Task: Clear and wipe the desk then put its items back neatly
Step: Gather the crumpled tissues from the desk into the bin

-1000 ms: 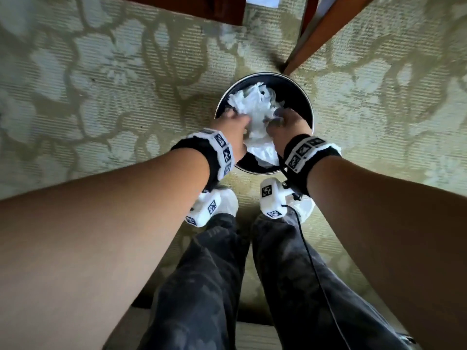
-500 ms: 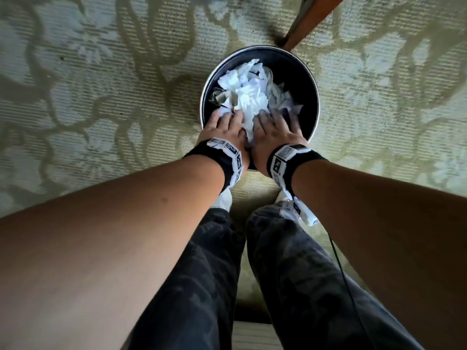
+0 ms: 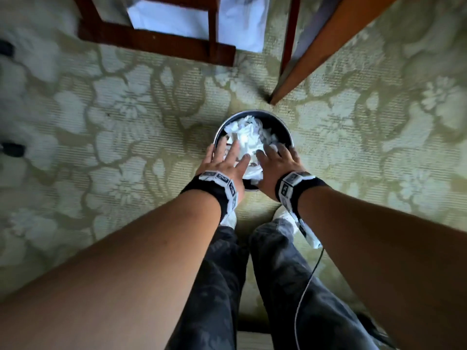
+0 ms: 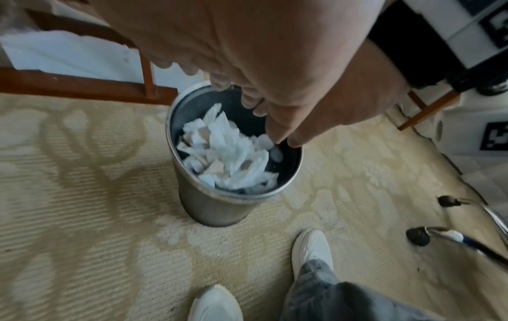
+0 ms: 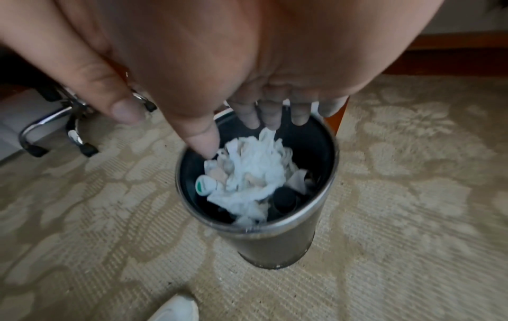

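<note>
bin: round metal trash can (image 3: 284, 127) standing upright on the carpet, right in front of the person's feet, black inside

paper: a wad of crumpled white tissues (image 3: 246, 137) sitting in the bin, piled up to about the rim. From the right wrist view there's also a small white cap with a green ring (image 5: 205, 185) on the left side and something dark and round (image 5: 284, 198) on the right, both tucked beside the wad

left hand: left hand (image 3: 223, 160) is over the near-left part of the bin's mouth, palm down, fingers (image 3: 233, 150) straight and spread apart, not gripping anything. Can't tell if the tips actually touch the paper

right hand: right hand (image 3: 275, 161) is over the near-right part of the mouth, same deal, palm down, fingers (image 5: 270, 118) loose and apart, holding nothing. In its own wrist view the tips hang just above the top of the wad

wrists: black bands with white marker blocks on both

floor: pale green carpet (image 3: 113, 137) with a big flower pattern

feet: white sneakers (image 4: 312, 249) and dark pants, just near of the bin

furniture: dark wooden frame (image 3: 156, 44) at the far left with white cloth behind it, and a lighter wooden leg (image 3: 316, 56) coming down just far-right of the bin

chair: chrome base with black casters (image 5: 89, 149), visible off to the side in the wrist views
</note>
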A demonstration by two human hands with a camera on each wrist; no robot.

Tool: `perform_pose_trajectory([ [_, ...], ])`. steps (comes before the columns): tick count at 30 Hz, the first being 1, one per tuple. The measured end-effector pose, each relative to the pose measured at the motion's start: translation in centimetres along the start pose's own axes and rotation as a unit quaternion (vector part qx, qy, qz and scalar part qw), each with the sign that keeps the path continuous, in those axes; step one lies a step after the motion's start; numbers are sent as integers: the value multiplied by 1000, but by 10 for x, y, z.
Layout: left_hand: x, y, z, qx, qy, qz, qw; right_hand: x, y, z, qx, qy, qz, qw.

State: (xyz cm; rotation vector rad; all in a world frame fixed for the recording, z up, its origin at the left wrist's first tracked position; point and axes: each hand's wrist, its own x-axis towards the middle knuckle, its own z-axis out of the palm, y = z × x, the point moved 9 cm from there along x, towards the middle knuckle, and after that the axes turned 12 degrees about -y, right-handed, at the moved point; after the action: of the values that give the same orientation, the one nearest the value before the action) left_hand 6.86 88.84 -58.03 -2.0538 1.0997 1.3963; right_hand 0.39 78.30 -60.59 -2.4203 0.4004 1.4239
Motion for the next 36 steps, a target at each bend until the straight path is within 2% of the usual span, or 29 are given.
perform_pose_trajectory([
  [3,-54,-4,-49,-24,36,-9,999,-49,4,-45,1,17,13,1000],
  [7,-129,-19,-125,-35,89,-29,995,-124,5,-124,17,75,15,997],
  [12,-246,-39,-249,-18,204,-54,977,-243,-14,-230,24,141,-6,990],
  [17,-388,-38,-381,-1,344,-45,938,-375,-23,-347,57,259,4,964],
  [23,-536,18,-483,7,438,15,899,-555,16,-451,91,400,56,910],
  [28,-609,98,-528,58,492,68,866,-689,73,-461,115,475,130,862],
  [32,-635,179,-532,67,503,136,851,-762,130,-423,133,465,211,849],
  [36,-638,243,-529,109,482,158,855,-824,181,-383,161,482,273,817],
])
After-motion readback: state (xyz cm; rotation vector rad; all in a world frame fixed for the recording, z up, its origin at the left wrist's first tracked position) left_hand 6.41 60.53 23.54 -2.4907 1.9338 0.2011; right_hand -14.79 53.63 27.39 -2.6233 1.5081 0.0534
